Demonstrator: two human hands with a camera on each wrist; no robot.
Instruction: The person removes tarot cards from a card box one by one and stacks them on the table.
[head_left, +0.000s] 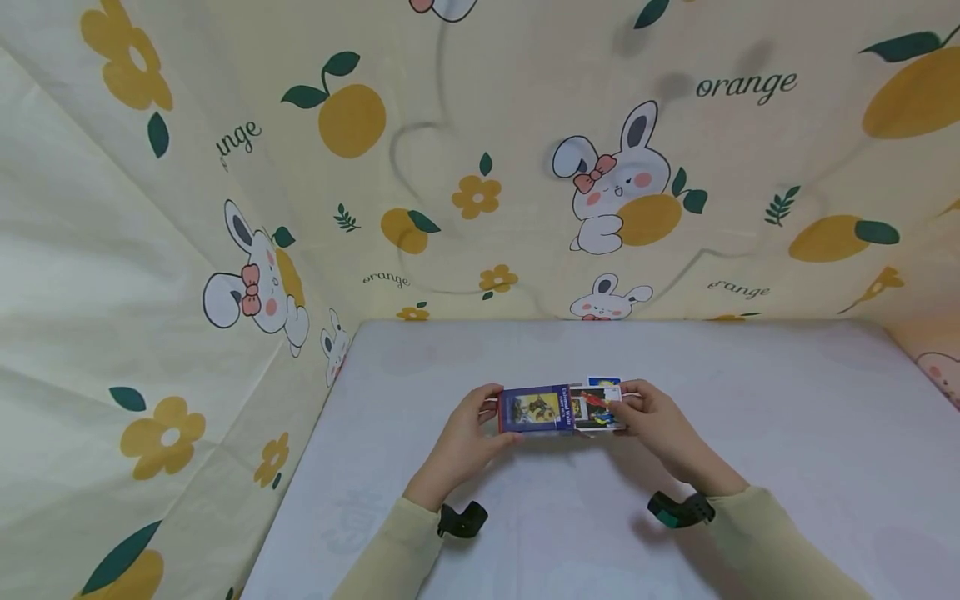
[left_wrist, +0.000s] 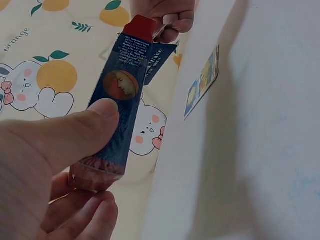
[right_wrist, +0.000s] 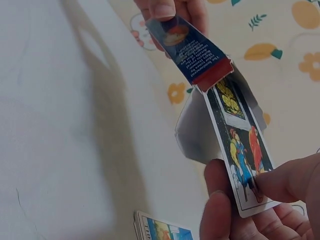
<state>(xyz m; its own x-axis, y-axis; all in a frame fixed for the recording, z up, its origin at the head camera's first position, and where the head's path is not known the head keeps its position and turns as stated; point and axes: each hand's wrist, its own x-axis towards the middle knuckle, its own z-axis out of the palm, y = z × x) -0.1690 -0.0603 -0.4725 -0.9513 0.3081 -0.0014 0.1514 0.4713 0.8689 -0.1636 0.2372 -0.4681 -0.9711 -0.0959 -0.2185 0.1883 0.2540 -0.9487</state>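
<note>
My left hand (head_left: 467, 442) grips a blue and red tarot card box (head_left: 534, 410) by one end, the thumb lying along its narrow side in the left wrist view. The box's other end is open, with its flaps (right_wrist: 195, 131) spread. A picture card (right_wrist: 242, 150) sticks out of that open end, its inner part hidden inside the box. My right hand (head_left: 663, 427) pinches the card's outer end between thumb and fingers. Whether other cards lie under it cannot be told. Just beyond the right hand, a small stack of cards (head_left: 604, 381) lies on the table.
A white-covered table (head_left: 420, 358) extends around both hands. Behind it and on the left hangs a cream cloth (head_left: 517, 100) printed with rabbits, oranges and flowers. Each wrist wears a black strap device (head_left: 462, 520).
</note>
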